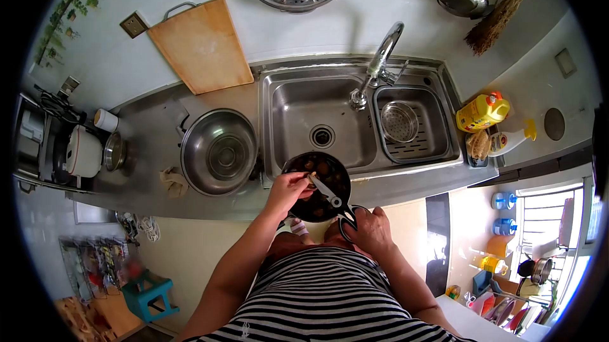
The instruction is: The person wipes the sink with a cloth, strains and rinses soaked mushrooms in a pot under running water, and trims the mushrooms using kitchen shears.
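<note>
My right hand (369,231) is closed around the black handles of a pair of scissors (332,200), whose blades point up and left. At the blade tips, the fingers of my left hand (293,191) pinch a small item too hidden to name. Beneath both hands is a dark round pan or bowl (341,174) with several brown pieces in it, at the front edge of the sink (298,104). What supports the dark vessel cannot be seen.
Left of the sink are a large steel basin (219,123), a cloth (173,182) and a leaning cutting board (202,47). The faucet (380,59) rises behind the sink; a steel strainer (399,121) sits in the right basin. A yellow bottle (482,112) stands farther right.
</note>
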{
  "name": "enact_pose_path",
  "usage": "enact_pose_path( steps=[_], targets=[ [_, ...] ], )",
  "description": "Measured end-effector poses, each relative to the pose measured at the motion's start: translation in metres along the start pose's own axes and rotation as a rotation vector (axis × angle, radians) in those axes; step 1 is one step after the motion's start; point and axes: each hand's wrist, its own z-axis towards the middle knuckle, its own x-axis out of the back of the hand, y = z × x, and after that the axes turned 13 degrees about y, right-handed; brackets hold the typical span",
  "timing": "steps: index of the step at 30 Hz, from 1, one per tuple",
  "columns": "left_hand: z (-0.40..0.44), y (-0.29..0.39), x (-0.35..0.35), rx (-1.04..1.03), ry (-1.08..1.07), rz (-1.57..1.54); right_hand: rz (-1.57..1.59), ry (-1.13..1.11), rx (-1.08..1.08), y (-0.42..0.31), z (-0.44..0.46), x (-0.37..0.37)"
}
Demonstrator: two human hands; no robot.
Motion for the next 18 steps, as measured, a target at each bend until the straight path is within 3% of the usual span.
enact_pose_path(
  steps=[3, 7, 9, 11, 13, 14, 18],
  targets=[
    [0.000, -0.004, -0.005, 0.024, 0.052, -0.007, 0.043, -0.009, 0.024, 0.012, 0.000, 0.006],
    [0.006, -0.024, -0.003, -0.227, 0.140, 0.269, 0.158, 0.061, 0.018, 0.027, 0.003, 0.009],
    [-0.004, -0.015, -0.009, -0.498, 0.165, 0.838, 0.186, 0.047, 0.009, 0.036, 0.007, 0.008],
    [-0.004, -0.024, -0.015, -0.543, 0.213, 0.833, 0.214, 0.026, 0.006, 0.044, 0.015, 0.009],
    [-0.002, -0.037, -0.016, -0.726, 0.230, 1.031, 0.264, -0.015, -0.062, 0.048, 0.023, 0.013],
    [-0.003, -0.036, -0.017, -0.635, 0.185, 1.101, 0.272, -0.036, -0.069, 0.049, 0.027, 0.014],
    [-0.001, -0.038, -0.018, -0.588, 0.251, 1.354, 0.283, -0.043, -0.055, 0.056, 0.027, 0.013]
  ],
)
